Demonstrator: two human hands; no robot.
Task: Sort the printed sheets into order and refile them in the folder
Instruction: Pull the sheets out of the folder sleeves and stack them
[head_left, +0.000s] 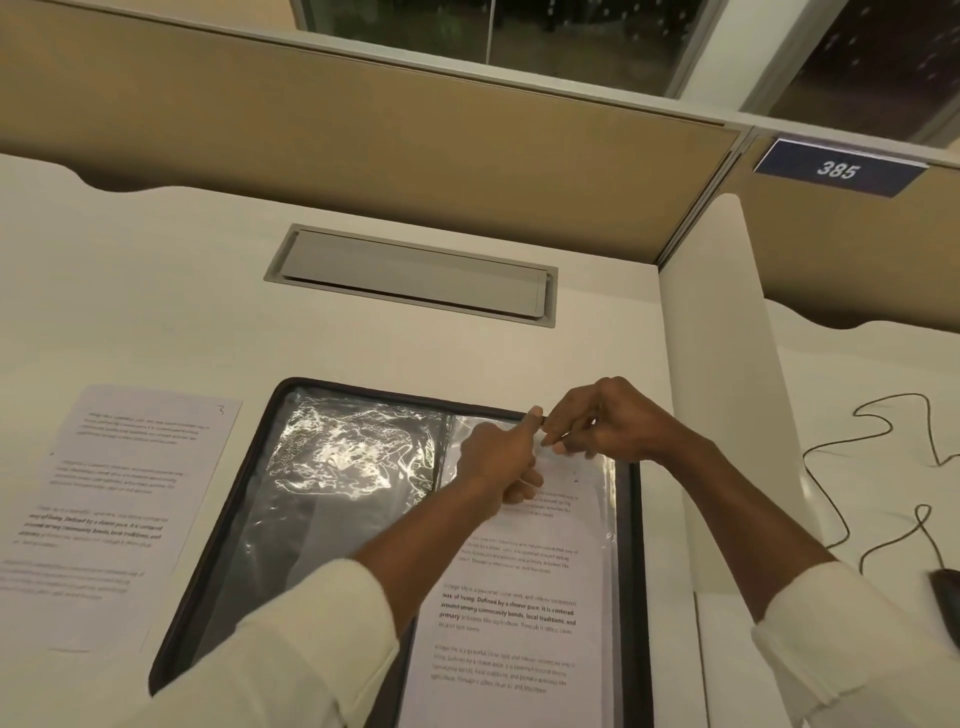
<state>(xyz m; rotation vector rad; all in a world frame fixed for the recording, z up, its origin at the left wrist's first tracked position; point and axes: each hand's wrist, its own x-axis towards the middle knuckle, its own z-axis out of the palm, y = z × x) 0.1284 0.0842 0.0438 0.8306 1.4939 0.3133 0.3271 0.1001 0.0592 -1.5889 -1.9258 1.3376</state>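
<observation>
A printed sheet is being slid into the folder pocket, pinched by left hand and right hand; next, the sheet beside the left hand is probably being filed.

Your open folder, a dark zip-edged case, lies flat on the desk in front of you with clear plastic sleeves spread across both halves. The left-hand sleeve is crinkled, glossy and shows no paper. The right-hand sleeve holds a printed sheet of white paper with several blocks of text, one partly bold, its top edge lying at the sleeve's mouth. A second printed sheet, hand-marked "3" at its top right corner, lies flat on the desk just left of the folder, apart from it.
</observation>
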